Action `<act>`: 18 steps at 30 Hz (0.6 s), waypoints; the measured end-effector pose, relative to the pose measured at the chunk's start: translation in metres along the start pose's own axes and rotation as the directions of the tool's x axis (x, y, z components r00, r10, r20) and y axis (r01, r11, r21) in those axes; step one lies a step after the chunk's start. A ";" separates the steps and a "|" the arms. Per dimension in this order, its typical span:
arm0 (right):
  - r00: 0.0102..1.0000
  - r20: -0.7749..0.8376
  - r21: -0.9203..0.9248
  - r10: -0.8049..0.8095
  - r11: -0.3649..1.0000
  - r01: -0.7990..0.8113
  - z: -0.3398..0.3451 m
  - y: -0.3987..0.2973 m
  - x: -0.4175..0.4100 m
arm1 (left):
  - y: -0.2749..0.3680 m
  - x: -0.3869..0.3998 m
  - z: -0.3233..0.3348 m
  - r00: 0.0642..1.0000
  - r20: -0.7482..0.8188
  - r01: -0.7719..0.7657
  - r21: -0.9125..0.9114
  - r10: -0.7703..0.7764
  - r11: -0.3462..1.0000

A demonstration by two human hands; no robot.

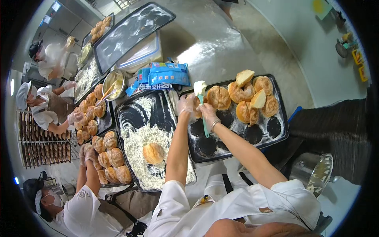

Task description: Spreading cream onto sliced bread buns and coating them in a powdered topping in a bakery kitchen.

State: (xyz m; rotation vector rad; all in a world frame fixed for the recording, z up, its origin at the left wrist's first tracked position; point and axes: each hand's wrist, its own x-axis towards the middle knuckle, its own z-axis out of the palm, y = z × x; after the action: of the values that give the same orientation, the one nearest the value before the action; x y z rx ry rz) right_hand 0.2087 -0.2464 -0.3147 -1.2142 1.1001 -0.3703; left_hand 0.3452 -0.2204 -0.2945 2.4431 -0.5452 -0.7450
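My right hand [208,114], in a clear plastic glove, grips a green-handled spatula [205,124] with a lump of white cream [200,86] on its raised end. Just left of it, my gloved left hand [186,105] is at a round bread bun [196,107] near the left edge of a black baking tray [284,130]; its fingers rest on the bun's side. Farther right on that tray sit several browned buns, some cut, among them a split bun [218,97] and two upturned wedges [245,77] with pale cut faces.
A tray of white powder [133,142] holding one bun [153,153] lies left. Beyond are blue Nestlé packets [168,74], a metal bowl of cream [120,86] and a large powdered tray [133,32]. Co-workers handle buns [115,157] at left. A metal mixing bowl [321,174] stands right.
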 end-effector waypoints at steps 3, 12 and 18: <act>0.997 -0.025 -0.048 -0.069 0.997 0.068 -0.027 0.023 -0.021 | 0.018 -0.052 -0.015 0.989 0.150 -0.017 0.053 0.009 0.998; 0.917 0.399 0.365 0.015 0.915 -0.174 -0.159 -0.070 -0.212 | 0.007 -0.253 -0.026 0.967 0.131 0.071 -0.963 0.218 0.260; 0.863 0.504 0.424 0.018 0.866 -0.265 -0.215 -0.075 -0.266 | 0.036 -0.353 -0.007 0.769 0.481 0.619 -0.724 0.421 -0.304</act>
State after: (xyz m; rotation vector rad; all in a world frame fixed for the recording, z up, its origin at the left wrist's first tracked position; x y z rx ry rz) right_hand -0.0718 -0.1963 -0.1103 -0.7077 0.5983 -0.1843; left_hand 0.0703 -0.0667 -0.1299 0.3608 0.2766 -1.3422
